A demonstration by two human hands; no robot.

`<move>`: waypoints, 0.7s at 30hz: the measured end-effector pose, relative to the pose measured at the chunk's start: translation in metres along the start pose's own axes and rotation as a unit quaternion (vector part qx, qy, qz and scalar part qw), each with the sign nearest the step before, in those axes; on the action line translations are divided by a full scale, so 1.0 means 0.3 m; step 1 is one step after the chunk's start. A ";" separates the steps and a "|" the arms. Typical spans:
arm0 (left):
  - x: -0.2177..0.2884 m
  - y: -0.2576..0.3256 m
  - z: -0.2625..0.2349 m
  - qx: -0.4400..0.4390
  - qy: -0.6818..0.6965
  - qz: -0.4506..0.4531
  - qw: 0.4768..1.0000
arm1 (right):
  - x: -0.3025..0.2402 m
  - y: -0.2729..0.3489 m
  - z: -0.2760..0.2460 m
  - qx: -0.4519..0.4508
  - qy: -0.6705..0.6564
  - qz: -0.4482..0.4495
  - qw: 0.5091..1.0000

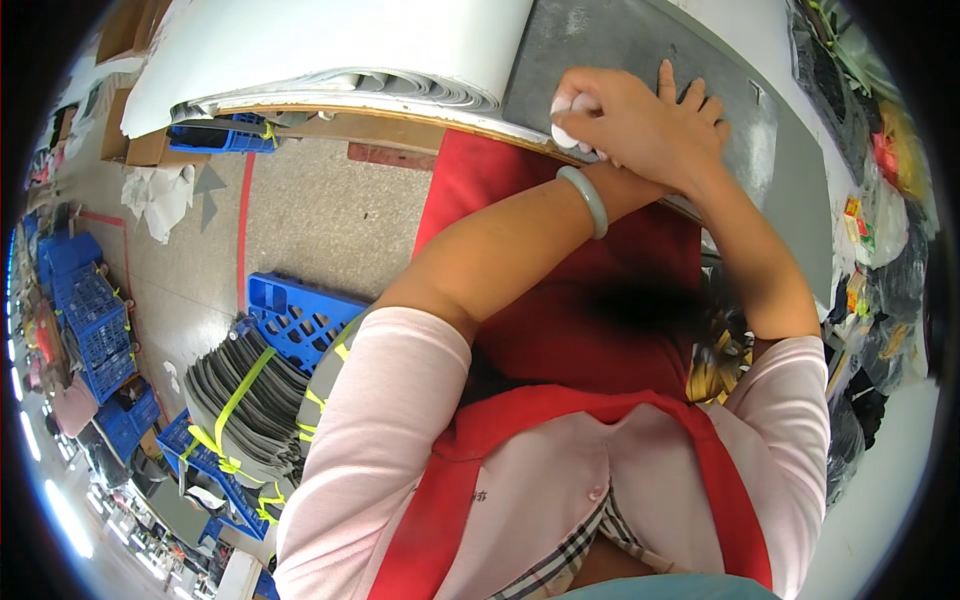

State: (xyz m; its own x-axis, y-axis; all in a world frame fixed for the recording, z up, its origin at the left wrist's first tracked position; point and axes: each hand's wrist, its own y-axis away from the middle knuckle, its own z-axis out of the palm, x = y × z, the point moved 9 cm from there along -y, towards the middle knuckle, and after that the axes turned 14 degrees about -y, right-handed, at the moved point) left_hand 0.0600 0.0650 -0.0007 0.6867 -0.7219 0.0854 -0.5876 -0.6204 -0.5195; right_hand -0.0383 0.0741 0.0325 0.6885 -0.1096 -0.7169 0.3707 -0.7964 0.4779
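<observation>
My arms cross over a dark grey sheet [585, 45] on the table. My left hand [708, 118] lies flat on that sheet with its fingers spread; the forearm behind it wears a pale green bangle [585, 200]. Over the left wrist passes my right hand [635, 122], its fingers curled round a white rounded lump [565, 122] near the sheet's front edge. Most of the lump is hidden in the fist, so I cannot tell its kind. Pale, powdery-looking smears mark the grey surface.
A stack of large white sheets [330, 45] with curled edges lies to the left on the table. Strapped bundles of grey pieces [235, 400] and a blue crate [300, 315] stand at lower left. Plastic bags [885, 260] line the right side. My red apron [590, 350] hangs below the table edge.
</observation>
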 end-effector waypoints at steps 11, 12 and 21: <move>-0.011 0.006 -0.031 0.010 0.010 -0.019 1.000 | -0.025 0.072 -0.034 0.202 0.228 -0.101 0.947; -0.010 -0.001 -0.018 0.023 0.018 -0.023 0.999 | -0.037 0.066 -0.016 0.160 0.182 -0.140 0.960; -0.051 0.021 0.010 0.086 0.065 -0.052 0.993 | 0.088 0.110 -0.179 0.237 0.144 -0.084 0.957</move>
State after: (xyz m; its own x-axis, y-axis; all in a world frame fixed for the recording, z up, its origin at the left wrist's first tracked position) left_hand 0.0472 0.0731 -0.0079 0.6725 -0.6968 0.2493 -0.4269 -0.6404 -0.6385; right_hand 0.0255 0.0770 0.0566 0.8121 0.1579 -0.5618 0.2138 -0.9763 0.0347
